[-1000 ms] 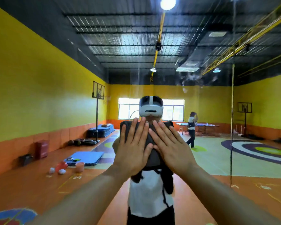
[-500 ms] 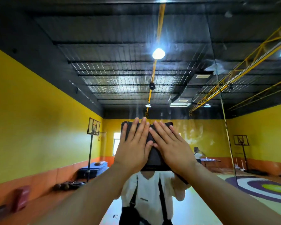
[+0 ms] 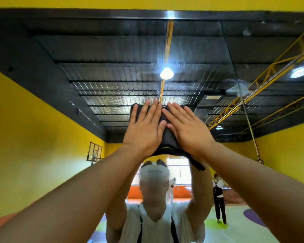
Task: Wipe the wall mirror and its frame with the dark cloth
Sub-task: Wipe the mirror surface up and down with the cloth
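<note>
Because our left hand point(image 3: 144, 132) and right hand point(image 3: 189, 132) only press the dark cloth point(image 3: 167, 139) flat-fingered against the wall mirror point(image 3: 112, 76), gripping nothing, it could slip free and drop.

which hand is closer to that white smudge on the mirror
Right. The right hand presses the dark cloth below-left of the white smudge; the left hand lies farther left on the cloth.

Mirror point(image 3: 112, 58): glass, glossy and highly reflective, with dull whitish smears point(image 3: 237, 88) at upper right (otherwise smooth). Dark cloth point(image 3: 168, 137): fabric, matt, soft folds. Frame point(image 3: 95, 14): dark top strip, smooth, slight sheen. Wall point(image 3: 60, 1) above: yellow paint, matt.
</note>
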A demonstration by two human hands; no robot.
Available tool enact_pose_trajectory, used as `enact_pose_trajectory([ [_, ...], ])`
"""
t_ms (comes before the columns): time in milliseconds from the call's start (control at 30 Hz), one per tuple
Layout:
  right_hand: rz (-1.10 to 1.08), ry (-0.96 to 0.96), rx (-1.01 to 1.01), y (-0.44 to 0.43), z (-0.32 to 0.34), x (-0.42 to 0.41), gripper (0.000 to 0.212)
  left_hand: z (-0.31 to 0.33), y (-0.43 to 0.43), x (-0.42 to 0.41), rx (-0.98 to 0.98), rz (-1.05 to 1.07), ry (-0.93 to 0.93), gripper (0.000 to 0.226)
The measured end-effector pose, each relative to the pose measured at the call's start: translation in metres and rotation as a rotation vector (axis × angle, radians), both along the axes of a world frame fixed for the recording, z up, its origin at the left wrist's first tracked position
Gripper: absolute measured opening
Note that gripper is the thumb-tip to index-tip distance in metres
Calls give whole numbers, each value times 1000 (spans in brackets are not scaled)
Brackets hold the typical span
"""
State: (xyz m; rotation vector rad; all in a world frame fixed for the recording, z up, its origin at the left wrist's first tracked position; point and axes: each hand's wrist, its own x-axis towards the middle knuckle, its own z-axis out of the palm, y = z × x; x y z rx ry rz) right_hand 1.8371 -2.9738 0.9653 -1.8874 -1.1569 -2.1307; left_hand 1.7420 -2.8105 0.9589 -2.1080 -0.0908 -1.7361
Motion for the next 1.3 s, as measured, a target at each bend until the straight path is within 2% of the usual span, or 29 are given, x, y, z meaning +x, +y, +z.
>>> enact_pose_trajectory([
  [200,-19,119,-47,-12,60,-7,68,57,-11,-1,-42,-46,23,63],
  [267,41,171,-57,-12,68,-15,66,62,-11,-5,-77,-153,45,60],
  [333,234,310,73,-3,67,-32,54,63,-7,-10,-114,-278,48,57],
  [400,374,409,271,16,61,-47,49,57,-4,-10,-111,-265,17,57],
  [533,177,215,271,43,40,-37,52,47,-5,-3,-93,-133,-56,59],
  [667,119,168,213,33,43,-24,53,44,-8,1,-79,-111,-72,69],
  [767,95,122,162,25,45,-17,54,40,-14,4,-73,-107,-86,67],
  [867,94,124,153,11,46,-12,59,40,-26,10,-69,-122,-77,60],
  [1067,65,146,105,-32,44,3,58,41,-59,30,-46,-129,-72,60],
  [1300,41,181,147,-80,32,21,61,35,-107,52,-21,-128,-35,60],
])
